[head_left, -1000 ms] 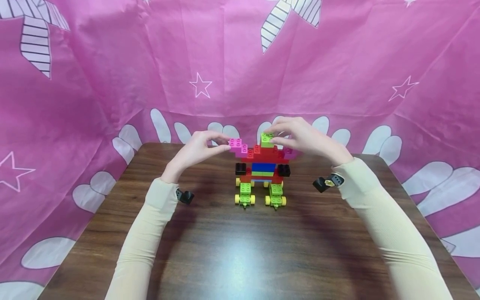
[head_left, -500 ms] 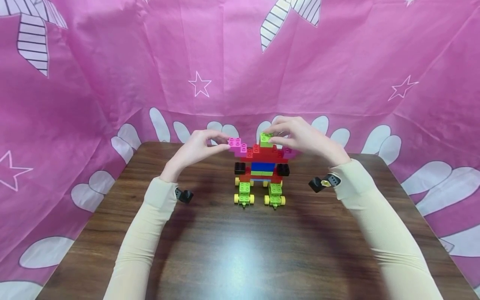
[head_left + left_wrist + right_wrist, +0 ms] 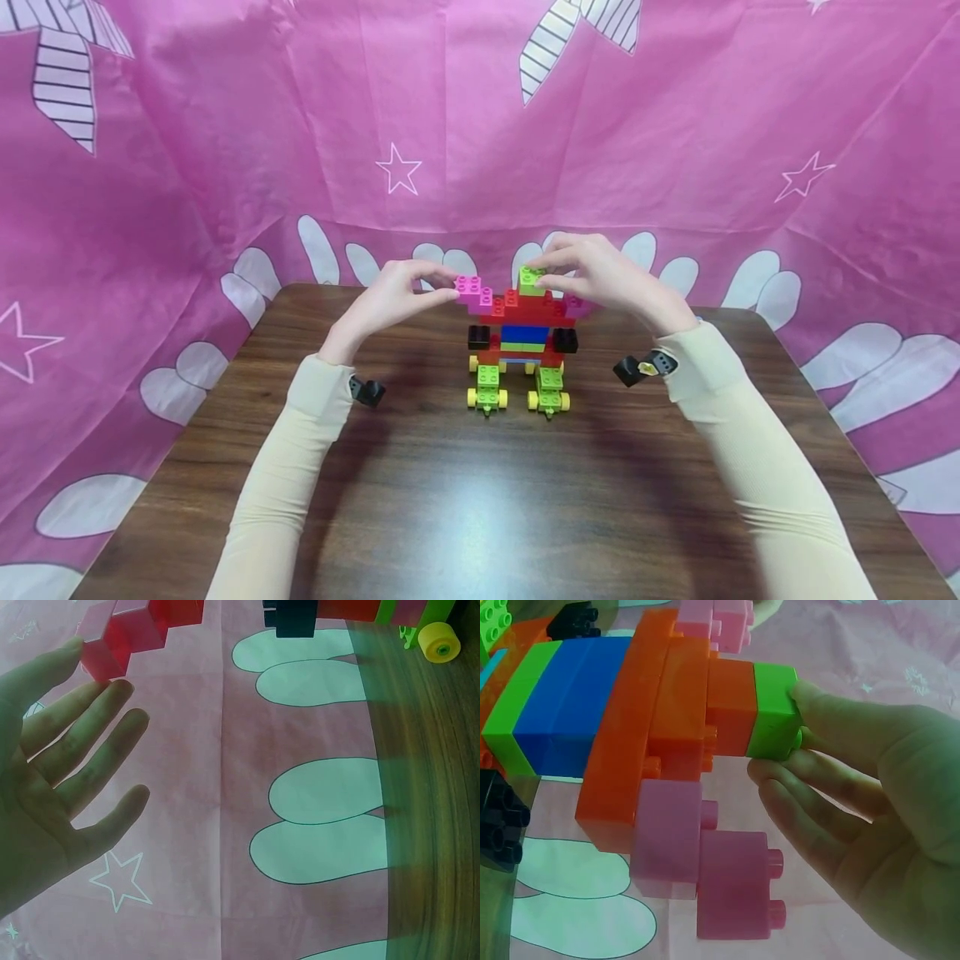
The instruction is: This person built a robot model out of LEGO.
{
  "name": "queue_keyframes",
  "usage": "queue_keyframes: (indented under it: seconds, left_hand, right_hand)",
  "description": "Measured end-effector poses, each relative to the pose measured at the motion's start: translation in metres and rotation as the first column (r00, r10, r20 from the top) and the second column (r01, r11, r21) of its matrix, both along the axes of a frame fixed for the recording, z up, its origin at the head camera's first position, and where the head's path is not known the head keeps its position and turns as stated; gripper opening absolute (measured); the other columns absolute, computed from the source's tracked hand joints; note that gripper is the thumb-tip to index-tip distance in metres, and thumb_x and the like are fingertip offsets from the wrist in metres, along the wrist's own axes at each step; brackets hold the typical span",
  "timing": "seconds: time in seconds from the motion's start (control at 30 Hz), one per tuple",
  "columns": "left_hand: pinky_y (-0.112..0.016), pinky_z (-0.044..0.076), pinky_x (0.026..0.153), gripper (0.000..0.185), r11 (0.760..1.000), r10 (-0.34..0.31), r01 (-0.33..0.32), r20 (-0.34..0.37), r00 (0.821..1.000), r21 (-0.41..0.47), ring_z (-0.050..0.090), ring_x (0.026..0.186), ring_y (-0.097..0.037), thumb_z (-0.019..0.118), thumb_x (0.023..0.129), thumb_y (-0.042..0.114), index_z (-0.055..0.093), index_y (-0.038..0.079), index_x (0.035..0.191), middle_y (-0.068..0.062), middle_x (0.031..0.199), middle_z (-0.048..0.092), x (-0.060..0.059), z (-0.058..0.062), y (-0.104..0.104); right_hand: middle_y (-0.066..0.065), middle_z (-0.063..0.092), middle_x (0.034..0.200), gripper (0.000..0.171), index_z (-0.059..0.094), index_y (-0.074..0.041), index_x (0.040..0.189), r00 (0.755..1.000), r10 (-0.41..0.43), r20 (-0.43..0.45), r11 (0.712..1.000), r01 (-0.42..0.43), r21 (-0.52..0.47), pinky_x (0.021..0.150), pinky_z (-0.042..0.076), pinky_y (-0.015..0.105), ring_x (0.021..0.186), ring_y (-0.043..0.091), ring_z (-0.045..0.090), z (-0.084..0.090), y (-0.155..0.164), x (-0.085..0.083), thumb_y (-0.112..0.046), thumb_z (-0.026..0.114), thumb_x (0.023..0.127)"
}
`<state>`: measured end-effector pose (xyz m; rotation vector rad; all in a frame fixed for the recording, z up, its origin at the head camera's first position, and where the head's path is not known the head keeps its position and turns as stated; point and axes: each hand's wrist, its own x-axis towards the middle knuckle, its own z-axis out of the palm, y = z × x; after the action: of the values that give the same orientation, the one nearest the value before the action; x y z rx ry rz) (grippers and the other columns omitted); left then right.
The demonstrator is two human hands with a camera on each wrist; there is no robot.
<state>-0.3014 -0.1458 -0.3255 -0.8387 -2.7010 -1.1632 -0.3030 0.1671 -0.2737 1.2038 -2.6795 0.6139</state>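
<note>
A figure built of toy building blocks stands upright on the table, with a red, blue and green body (image 3: 524, 335). My left hand (image 3: 393, 293) pinches the outer pink block (image 3: 467, 289) of its left arm between thumb and fingertips; the left wrist view shows this pink block (image 3: 103, 649) at the thumb tip, the other fingers spread. At the top, my right hand (image 3: 592, 271) holds the light green block (image 3: 776, 712) by its sides, thumb against one face, fingertips on another. Stepped pink blocks (image 3: 733, 885) form the right arm, partly behind the hand in the head view.
Green wheeled bases with yellow wheels (image 3: 502, 399) carry the figure on the brown wooden table (image 3: 420, 500). Black blocks (image 3: 479, 337) stick out at its sides. A pink patterned cloth (image 3: 480, 125) rises behind and beside the table.
The whole head view has drifted very slightly. Both hands keep their places on the pink and green blocks, and the figure stands as before.
</note>
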Motion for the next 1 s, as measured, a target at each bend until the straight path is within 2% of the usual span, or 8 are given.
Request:
queue_keyframes:
  seconds: [0.2, 0.37, 0.57, 0.8, 1.0]
  left_hand:
    - [-0.040, 0.049, 0.088, 0.033, 1.000, -0.015, 0.015, -0.027, 1.000, 0.000, 0.067, 0.100, -0.012, 0.072, 0.090, 0.035, 0.072, 0.020, 0.119, 0.001, 0.104, 0.075, 0.0002, 0.0018, 0.0014]
    - [-0.036, 0.048, 0.088, 0.032, 1.000, -0.018, 0.018, -0.031, 0.999, 0.005, 0.067, 0.100, -0.011, 0.072, 0.090, 0.035, 0.072, 0.021, 0.119, 0.002, 0.104, 0.075, 0.0007, 0.0026, 0.0019]
    - [-0.041, 0.050, 0.092, 0.033, 1.000, -0.028, 0.028, -0.019, 0.999, 0.007, 0.067, 0.100, -0.013, 0.072, 0.090, 0.034, 0.071, 0.020, 0.120, 0.001, 0.106, 0.074, 0.0021, 0.0025, 0.0032]
    - [-0.040, 0.050, 0.094, 0.033, 1.000, -0.028, 0.028, -0.007, 1.000, -0.005, 0.066, 0.101, -0.013, 0.071, 0.091, 0.035, 0.071, 0.019, 0.120, 0.001, 0.106, 0.074, 0.0023, 0.0032, 0.0027]
    - [-0.043, 0.051, 0.097, 0.032, 1.000, -0.027, 0.027, 0.007, 1.000, -0.007, 0.066, 0.103, -0.015, 0.071, 0.091, 0.034, 0.070, 0.018, 0.119, -0.001, 0.108, 0.073, 0.0022, 0.0019, 0.0019]
  right_hand:
    - [0.001, 0.066, 0.093, 0.032, 0.073, -0.010, 0.120, 1.000, -0.002, -0.005, 1.000, 0.002, 0.016, 0.069, 0.054, 0.024, 0.081, 0.011, 0.057, 0.0045, -0.0007, 0.0031, -0.019, 0.074, 0.089]
    - [0.000, 0.066, 0.093, 0.033, 0.072, -0.010, 0.120, 1.000, -0.005, 0.007, 1.000, 0.005, 0.009, 0.067, 0.050, 0.021, 0.079, 0.011, 0.056, 0.0049, 0.0003, 0.0025, -0.019, 0.074, 0.089]
    - [0.002, 0.069, 0.095, 0.031, 0.073, -0.011, 0.118, 1.000, -0.012, 0.006, 1.000, 0.012, 0.016, 0.073, 0.053, 0.025, 0.084, 0.013, 0.060, 0.0031, 0.0015, 0.0002, -0.018, 0.075, 0.088]
    - [0.004, 0.069, 0.096, 0.029, 0.074, -0.009, 0.115, 1.000, -0.010, 0.028, 1.000, 0.010, 0.025, 0.082, 0.059, 0.039, 0.090, 0.018, 0.066, 0.0054, -0.0015, 0.0011, -0.017, 0.076, 0.087]
    - [0.006, 0.070, 0.100, 0.031, 0.073, -0.009, 0.115, 0.998, -0.025, 0.063, 0.999, 0.023, 0.040, 0.087, 0.059, 0.041, 0.096, 0.023, 0.069, 0.0078, -0.0038, 0.0028, -0.017, 0.077, 0.086]
